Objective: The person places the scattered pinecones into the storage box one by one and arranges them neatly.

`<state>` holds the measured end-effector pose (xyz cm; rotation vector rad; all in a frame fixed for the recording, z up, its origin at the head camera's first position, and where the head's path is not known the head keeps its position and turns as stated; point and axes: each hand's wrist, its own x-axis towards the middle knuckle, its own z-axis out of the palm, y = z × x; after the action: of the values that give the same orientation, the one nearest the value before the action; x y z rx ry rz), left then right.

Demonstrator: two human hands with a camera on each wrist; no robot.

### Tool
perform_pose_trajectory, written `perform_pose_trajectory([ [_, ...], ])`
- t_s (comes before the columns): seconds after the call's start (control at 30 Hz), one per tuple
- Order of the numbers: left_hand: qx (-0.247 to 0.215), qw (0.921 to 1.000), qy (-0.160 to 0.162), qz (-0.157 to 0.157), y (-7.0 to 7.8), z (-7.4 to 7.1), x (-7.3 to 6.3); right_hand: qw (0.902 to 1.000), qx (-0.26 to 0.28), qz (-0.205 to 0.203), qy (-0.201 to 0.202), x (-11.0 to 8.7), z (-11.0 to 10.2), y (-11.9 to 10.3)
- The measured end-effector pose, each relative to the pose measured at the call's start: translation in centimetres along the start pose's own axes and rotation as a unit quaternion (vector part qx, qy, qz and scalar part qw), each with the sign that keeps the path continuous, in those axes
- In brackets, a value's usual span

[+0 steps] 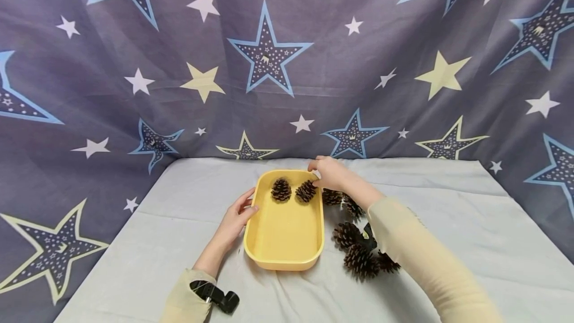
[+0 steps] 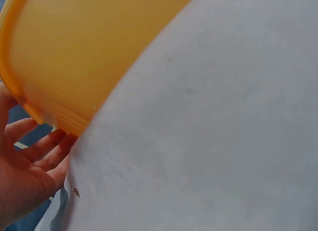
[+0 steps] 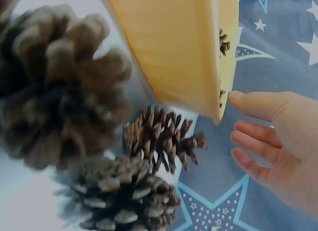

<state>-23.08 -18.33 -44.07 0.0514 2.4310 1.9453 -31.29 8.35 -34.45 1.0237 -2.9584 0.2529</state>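
Note:
A yellow plastic tub stands on the cloth. Two brown pine cones lie side by side inside its far end. At the tub's left side, my left hand holds the wall, thumb at the rim and fingers against the outside, as the left wrist view also shows. My right hand is over the far right corner, beside the right-hand pine cone. In the right wrist view the right hand has loosely spread fingers with nothing between them, thumb tip by the rim.
Several more pine cones lie to the right of the tub, partly hidden under the right forearm. A pale cloth covers the table. Behind it hangs a grey star-patterned curtain. A black strap is on the left wrist.

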Motion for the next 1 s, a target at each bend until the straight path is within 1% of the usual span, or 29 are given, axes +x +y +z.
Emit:
perform_pose_trajectory([
  [0.13, -0.001, 1.0000, 0.003, 0.001, 0.0, -0.1, 0.0, 1.0000, 0.008, 0.002, -0.005, -0.6, -0.2, 0.9],
  [0.23, -0.001, 1.0000, 0.004, 0.000, -0.1, -0.1, 0.0, 0.9996, 0.019, 0.002, -0.019, -1.0, -0.2, 1.4],
  [0.37, -0.002, 1.0000, 0.003, -0.003, -0.2, -0.2, 0.1, 0.9992, 0.017, 0.000, -0.037, -1.4, -0.1, 2.0],
  [0.47, 0.001, 1.0000, 0.003, -0.004, -0.2, -0.2, 0.1, 0.9992, 0.013, -0.008, -0.038, -1.7, 0.1, 2.3],
  [0.57, 0.003, 1.0000, 0.004, -0.005, -0.2, -0.2, 0.0, 0.9987, 0.025, -0.009, -0.043, -2.0, 0.4, 2.5],
  [0.7, 0.001, 1.0000, 0.006, -0.003, -0.1, -0.1, 0.0, 0.9972, 0.042, 0.007, -0.062, -2.2, 0.9, 2.7],
  [0.83, -0.001, 1.0000, 0.004, -0.001, -0.2, -0.1, 0.0, 0.9954, 0.044, 0.028, -0.081, -2.4, 1.5, 2.9],
  [1.0, 0.001, 1.0000, 0.002, 0.004, -0.1, -0.1, 0.0, 0.9955, 0.040, 0.031, -0.080, -2.6, 1.8, 3.1],
])
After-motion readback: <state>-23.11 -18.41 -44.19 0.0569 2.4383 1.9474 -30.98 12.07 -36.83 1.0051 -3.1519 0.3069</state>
